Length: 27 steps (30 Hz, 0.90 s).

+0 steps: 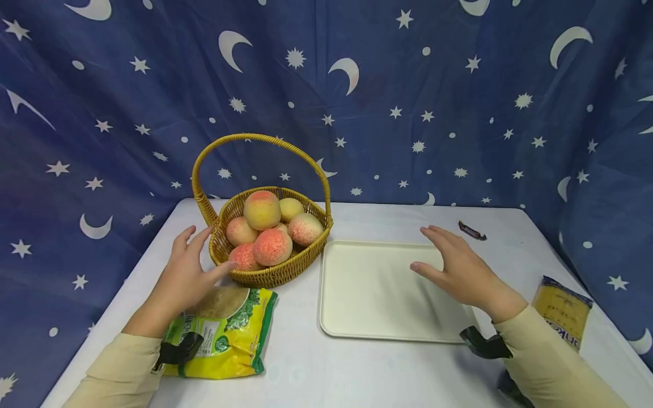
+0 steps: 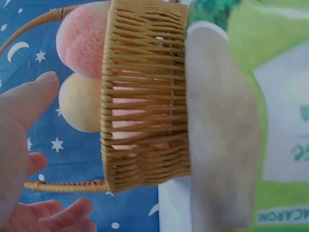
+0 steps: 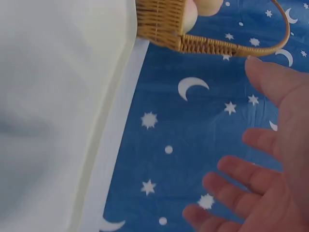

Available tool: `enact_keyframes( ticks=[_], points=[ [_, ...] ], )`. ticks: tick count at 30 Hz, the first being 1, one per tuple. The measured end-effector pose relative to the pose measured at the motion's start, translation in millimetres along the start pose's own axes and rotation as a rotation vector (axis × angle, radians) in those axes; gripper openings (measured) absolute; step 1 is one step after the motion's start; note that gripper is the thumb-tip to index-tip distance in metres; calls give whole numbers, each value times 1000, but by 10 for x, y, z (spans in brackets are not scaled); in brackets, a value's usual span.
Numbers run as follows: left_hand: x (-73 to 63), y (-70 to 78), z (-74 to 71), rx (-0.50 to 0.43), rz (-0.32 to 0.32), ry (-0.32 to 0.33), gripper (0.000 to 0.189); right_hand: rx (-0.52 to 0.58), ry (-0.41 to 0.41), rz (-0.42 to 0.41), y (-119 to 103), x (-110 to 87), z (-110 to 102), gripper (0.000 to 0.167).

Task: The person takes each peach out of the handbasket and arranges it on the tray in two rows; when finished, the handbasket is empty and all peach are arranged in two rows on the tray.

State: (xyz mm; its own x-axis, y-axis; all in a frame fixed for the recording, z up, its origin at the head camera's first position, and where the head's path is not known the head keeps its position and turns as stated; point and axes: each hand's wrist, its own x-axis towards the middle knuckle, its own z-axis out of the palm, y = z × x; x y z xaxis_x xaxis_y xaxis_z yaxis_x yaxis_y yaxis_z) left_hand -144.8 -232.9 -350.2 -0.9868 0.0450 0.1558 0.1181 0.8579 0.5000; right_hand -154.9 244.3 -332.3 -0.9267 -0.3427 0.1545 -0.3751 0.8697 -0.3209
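Observation:
My left hand (image 1: 185, 279) hovers with spread fingers over a yellow-green macaroni bag (image 1: 224, 334), close to the front left of a wicker basket (image 1: 275, 276). Several peaches (image 1: 272, 247) are heaped in the basket, whose tall handle (image 1: 260, 137) arches above them. In the left wrist view the thumb stands apart from the basket's woven side (image 2: 145, 96), and nothing is held. Above the right part of a cream tray (image 1: 377, 289), my right hand (image 1: 461, 272) is raised with its fingers extended and nothing in its grasp. The right wrist view shows those fingers (image 3: 236, 188) apart.
A small dark-wrapped candy (image 1: 471, 230) lies behind the tray on the right. Near the table's right edge is a yellow and blue packet (image 1: 563, 311), partly hidden by the right sleeve. A dark object (image 1: 512, 388) shows under that forearm. Behind the table hangs a star-patterned blue cloth (image 1: 388, 141).

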Motion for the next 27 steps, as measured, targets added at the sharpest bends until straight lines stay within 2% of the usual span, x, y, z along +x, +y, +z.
enact_keyframes(
  ticks=[3,6,11,15,19,27],
  points=[
    [3,-60,19,-10,-8,0,89,76,13,-67,-48,77,67,71],
    [15,-121,37,-31,7,-9,85,100,21,-108,-110,161,136,65],
    [56,-216,61,-117,-22,-71,83,127,16,-154,-231,294,245,60],
    [78,-275,66,-202,-73,-124,85,183,24,-168,-335,376,305,57],
    [74,-320,68,-250,-106,-145,87,222,16,-179,-438,450,342,56],
    [132,-403,121,-364,-134,-188,83,249,-16,-164,-598,602,408,57]
  ],
)
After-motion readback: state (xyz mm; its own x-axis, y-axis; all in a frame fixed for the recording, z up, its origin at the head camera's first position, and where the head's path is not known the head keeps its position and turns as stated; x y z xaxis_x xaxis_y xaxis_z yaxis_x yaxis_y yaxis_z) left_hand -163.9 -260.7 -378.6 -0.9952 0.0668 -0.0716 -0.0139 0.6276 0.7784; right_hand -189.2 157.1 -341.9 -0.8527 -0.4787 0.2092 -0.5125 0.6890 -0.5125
